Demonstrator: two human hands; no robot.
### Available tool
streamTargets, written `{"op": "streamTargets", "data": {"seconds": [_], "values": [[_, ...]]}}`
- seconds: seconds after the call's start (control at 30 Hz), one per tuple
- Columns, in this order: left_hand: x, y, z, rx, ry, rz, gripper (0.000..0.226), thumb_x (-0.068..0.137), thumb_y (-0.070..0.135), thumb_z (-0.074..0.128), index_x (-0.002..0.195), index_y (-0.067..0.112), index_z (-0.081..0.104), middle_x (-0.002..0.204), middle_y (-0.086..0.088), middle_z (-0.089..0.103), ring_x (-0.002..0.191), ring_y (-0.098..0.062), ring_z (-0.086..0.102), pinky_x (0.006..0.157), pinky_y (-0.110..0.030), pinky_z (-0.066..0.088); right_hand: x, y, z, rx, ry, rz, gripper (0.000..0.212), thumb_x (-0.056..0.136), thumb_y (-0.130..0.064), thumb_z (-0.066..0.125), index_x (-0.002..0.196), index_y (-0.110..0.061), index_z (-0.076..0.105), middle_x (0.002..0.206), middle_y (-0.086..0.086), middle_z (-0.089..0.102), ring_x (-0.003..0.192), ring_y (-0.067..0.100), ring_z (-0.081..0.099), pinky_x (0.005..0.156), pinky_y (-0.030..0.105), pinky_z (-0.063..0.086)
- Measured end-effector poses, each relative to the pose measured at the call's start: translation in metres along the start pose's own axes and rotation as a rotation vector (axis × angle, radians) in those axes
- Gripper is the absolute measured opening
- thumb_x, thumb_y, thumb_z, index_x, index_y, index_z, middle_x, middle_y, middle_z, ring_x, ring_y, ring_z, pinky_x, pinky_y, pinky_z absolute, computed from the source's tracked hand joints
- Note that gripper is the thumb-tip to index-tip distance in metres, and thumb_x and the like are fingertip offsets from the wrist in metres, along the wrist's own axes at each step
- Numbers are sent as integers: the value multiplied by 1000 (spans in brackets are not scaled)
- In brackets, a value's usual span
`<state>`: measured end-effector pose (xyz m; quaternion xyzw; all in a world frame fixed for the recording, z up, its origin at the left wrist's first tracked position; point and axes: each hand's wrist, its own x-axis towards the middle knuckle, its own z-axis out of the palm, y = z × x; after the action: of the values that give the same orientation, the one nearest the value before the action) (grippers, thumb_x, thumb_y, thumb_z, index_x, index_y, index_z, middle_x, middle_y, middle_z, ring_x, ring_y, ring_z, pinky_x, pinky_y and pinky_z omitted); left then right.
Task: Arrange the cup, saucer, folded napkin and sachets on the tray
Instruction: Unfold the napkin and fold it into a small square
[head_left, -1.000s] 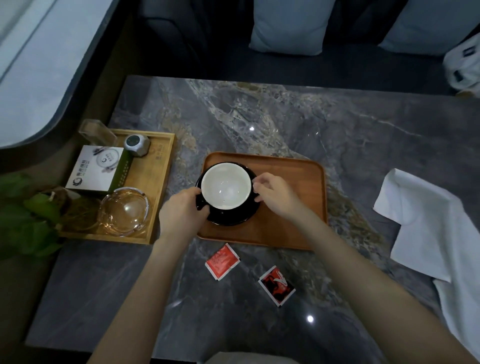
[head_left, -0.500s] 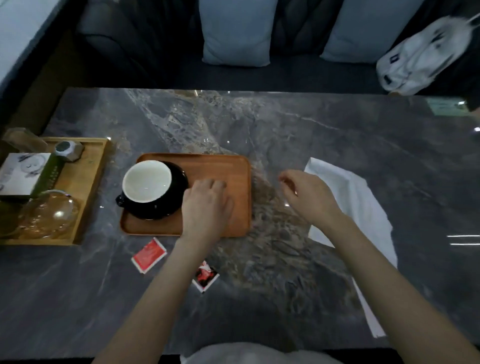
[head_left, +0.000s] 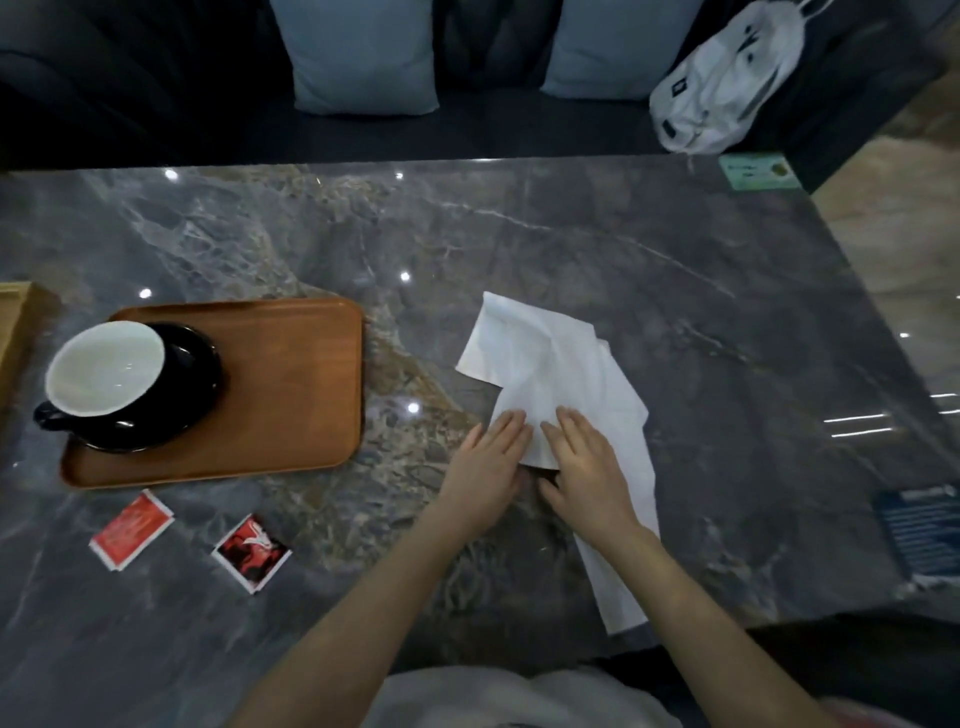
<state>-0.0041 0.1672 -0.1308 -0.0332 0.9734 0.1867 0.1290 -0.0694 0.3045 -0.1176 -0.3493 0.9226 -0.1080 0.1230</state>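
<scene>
Both hands, left hand (head_left: 485, 462) and right hand (head_left: 584, 462), press flat and ungripped on the loose napkin (head_left: 550, 374) lying right of the tray (head_left: 291, 395). Risk: thin cloth may slide on the glossy table (head_left: 649, 260), skewing folds. Sachets (head_left: 131, 531) remain off-tray; cup (head_left: 106, 369) sits on saucer (head_left: 192, 389).

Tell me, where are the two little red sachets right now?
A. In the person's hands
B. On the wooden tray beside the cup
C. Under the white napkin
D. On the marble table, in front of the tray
D: both red sachets lie on the marble table, just off the near edge of the tray.
</scene>
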Motion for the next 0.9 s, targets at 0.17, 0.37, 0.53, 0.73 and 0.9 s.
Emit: {"op": "streamTargets", "data": {"seconds": [0.17, 0.37, 0.53, 0.73, 0.9], "values": [[6, -6, 3, 7, 152, 29, 44, 78, 28, 36, 106, 16, 68, 117, -4, 67, 106, -18, 64, 84, -33, 52, 4, 5, 2, 67, 26, 4, 41, 75, -6, 68, 115, -3, 62, 131, 26, 53, 123, 40, 49, 101, 48, 41], [9, -4, -6, 38, 266, -25, 18, 74, 23, 49, 63, 17, 63, 63, 1, 68, 59, -20, 65, 58, -25, 42, 10, 10, -7, 130, 74, -31, 10, 79, -6, 62, 84, 0, 69, 114, 23, 65, 109, 38, 60, 92, 42, 48], [4, 3, -49, -210, 406, -38, 30, 86, 27, 41, 80, 2, 57, 77, -16, 63, 69, -31, 56, 59, -38, 41, 20, 3, -34, 174, 194, -60, 15, 83, -9, 61, 95, -5, 69, 102, 11, 68, 99, 29, 60, 86, 36, 47], [-7, 8, -119, -493, 546, -130, 22, 76, 29, 50, 62, 12, 52, 51, 7, 46, 49, -7, 42, 48, -17, 29, 33, -14, -75, 183, 295, -163, 13, 77, -5, 65, 89, -4, 71, 94, 11, 69, 89, 31, 62, 75, 37, 50], [-17, 11, -168, -663, 710, -150, 27, 80, 20, 56, 61, 2, 52, 53, 3, 41, 52, -5, 35, 49, -19, 27, 36, -22, -96, 196, 271, -118, 21, 88, -14, 57, 102, -5, 68, 110, 7, 64, 102, 24, 57, 82, 35, 45]]}}
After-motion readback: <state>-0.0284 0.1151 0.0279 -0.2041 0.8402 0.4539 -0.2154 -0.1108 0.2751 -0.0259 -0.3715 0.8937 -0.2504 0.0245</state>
